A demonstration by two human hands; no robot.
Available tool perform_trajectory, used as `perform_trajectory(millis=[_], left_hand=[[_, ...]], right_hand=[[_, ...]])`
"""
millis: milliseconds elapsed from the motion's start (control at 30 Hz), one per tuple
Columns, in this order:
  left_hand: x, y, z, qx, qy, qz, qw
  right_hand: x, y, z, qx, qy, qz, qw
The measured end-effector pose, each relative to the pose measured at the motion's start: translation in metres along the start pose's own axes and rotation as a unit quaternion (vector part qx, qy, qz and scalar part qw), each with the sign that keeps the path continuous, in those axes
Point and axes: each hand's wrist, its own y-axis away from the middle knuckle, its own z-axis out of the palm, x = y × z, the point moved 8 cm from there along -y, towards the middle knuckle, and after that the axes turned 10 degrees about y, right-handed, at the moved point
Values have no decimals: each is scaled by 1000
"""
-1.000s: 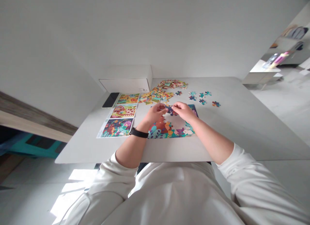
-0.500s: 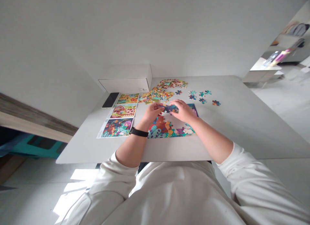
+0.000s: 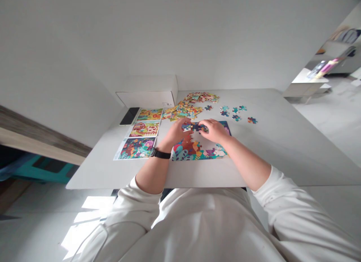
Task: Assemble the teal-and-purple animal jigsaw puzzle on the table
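A partly assembled jigsaw puzzle (image 3: 187,152) lies on the table in front of me, with a bare gap in its middle. At its upper edge is a strip of joined dark blue puzzle pieces (image 3: 195,127). My left hand (image 3: 177,131) curls round the strip's left end, fingers above and thumb below. My right hand (image 3: 214,131) grips the right part in the same way, partly covering the pieces. Beyond my right hand, the puzzle's dark upper right corner (image 3: 226,126) shows. My fingers hide some of the joins.
Several loose blue and teal pieces (image 3: 235,110) lie to the right. A yellow pile of pieces (image 3: 183,111) and a reddish pile (image 3: 201,97) are behind. Three picture sheets (image 3: 144,129), a phone (image 3: 129,116) and a white box (image 3: 145,98) are on the left.
My left hand has shifted slightly left and its fingers have spread from a pinch to round the strip's left end. My right hand stays at the strip, almost unmoved.
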Motion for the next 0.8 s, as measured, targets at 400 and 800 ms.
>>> perform_trajectory(millis=[400,800], left_hand=[[-4,1,10,-54,-133,60,988],[-20,-1,29,-100,-257,53,960]], right_hand=[[22,0,19,-75,70,35,994],[24,2,25,-155,119,44,980]])
